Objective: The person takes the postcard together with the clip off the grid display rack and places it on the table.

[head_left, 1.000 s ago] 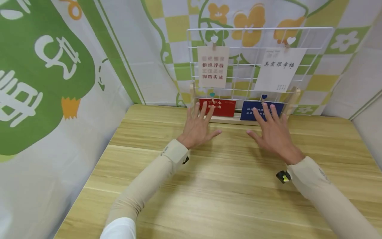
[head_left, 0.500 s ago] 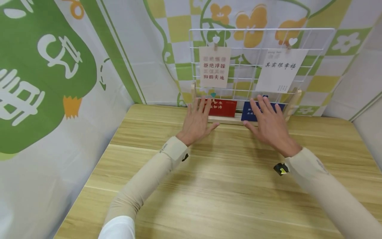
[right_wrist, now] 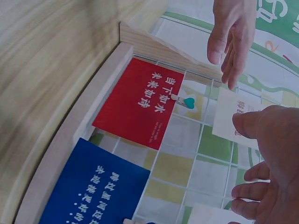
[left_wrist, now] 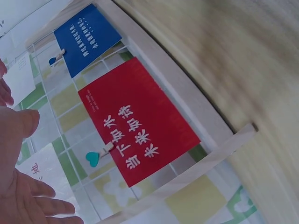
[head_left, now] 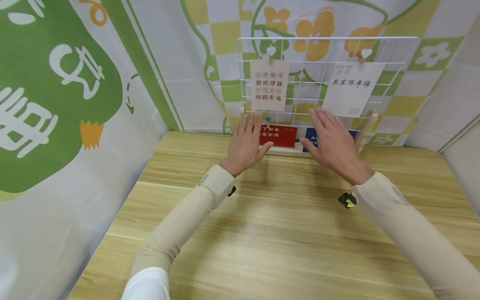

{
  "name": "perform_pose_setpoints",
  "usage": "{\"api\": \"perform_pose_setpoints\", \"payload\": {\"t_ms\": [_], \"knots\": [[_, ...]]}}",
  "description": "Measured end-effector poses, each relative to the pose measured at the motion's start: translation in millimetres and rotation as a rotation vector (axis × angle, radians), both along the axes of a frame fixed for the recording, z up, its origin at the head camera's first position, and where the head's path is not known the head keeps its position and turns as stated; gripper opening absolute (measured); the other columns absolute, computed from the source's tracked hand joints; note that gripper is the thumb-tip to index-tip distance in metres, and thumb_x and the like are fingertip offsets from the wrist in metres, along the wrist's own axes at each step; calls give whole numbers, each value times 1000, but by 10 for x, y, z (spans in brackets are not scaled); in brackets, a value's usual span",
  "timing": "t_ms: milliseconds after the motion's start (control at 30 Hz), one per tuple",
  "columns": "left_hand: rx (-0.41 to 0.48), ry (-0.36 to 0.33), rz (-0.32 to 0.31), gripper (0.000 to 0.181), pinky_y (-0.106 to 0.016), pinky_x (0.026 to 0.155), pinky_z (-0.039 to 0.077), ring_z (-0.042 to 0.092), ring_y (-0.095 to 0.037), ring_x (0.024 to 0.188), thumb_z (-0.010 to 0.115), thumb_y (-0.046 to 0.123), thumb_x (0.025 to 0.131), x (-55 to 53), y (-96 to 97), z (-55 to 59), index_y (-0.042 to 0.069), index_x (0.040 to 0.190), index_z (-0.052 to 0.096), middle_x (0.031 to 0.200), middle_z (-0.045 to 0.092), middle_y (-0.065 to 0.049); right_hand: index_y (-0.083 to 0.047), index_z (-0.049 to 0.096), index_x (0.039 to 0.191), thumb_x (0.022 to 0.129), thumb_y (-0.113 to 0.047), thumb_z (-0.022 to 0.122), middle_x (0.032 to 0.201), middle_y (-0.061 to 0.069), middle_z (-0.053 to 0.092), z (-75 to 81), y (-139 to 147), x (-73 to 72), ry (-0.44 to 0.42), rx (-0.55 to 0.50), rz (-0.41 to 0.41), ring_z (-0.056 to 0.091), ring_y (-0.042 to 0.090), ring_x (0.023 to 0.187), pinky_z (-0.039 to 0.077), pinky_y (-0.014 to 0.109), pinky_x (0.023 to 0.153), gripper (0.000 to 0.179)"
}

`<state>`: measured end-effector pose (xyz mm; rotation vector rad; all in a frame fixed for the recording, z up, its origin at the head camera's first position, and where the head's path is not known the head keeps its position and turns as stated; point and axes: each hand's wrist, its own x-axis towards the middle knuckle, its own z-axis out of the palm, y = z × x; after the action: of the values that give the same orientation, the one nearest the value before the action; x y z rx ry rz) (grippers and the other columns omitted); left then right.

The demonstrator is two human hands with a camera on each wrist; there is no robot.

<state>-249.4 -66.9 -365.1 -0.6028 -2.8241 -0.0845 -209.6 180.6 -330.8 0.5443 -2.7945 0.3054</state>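
Observation:
Upright on the table stands a white wire grid rack in a wooden base. Clipped along its bottom are a red card and a blue card; higher up hang a cream card and a white card. My left hand, fingers straight, is raised before the rack's lower left and overlaps the red card's edge in the head view. My right hand is held flat before the blue card, hiding most of it. Neither holds anything; both wrist views show the palms apart from the lower cards.
Wooden heart clips, such as the teal one, pin the cards to the wires. The wood-grain table extends towards me. Printed cloth hangs behind the rack, and another printed sheet borders the left side.
Both hands have risen slightly up the rack, and their spread fingers have drawn together. The right hand has also shifted left, covering more of the blue card and uncovering its clip side less.

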Motion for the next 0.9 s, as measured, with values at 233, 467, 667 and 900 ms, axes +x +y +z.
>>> {"api": "perform_pose_setpoints", "payload": {"t_ms": [233,467,667,900], "knots": [[48,80,-33,80,-50,121,28,30,-36,146,49,52,99,-53,-24,105,-2,152,22,155,33,-22,3,26,152,96,-32,63,156,26,32,114,-89,-74,29,-36,31,30,41,145,27,54,120,76],[94,122,-54,76,-45,119,32,39,-36,139,57,46,97,-98,-30,234,-7,146,29,148,42,-23,2,30,151,96,-27,64,153,26,37,285,-178,-144,42,-112,52,39,43,139,38,57,112,71],[141,110,-54,74,-41,120,31,43,-34,137,59,42,97,-131,-45,344,-8,145,32,144,46,-24,1,40,146,94,-24,67,148,25,45,416,-267,-240,81,-150,61,49,44,131,43,56,108,64],[249,96,-40,63,-39,107,47,57,-32,120,66,34,94,-192,-73,466,-3,139,40,129,59,-20,2,59,130,93,-17,68,131,23,62,617,-385,-401,159,-235,78,61,41,119,50,50,103,42]]}}
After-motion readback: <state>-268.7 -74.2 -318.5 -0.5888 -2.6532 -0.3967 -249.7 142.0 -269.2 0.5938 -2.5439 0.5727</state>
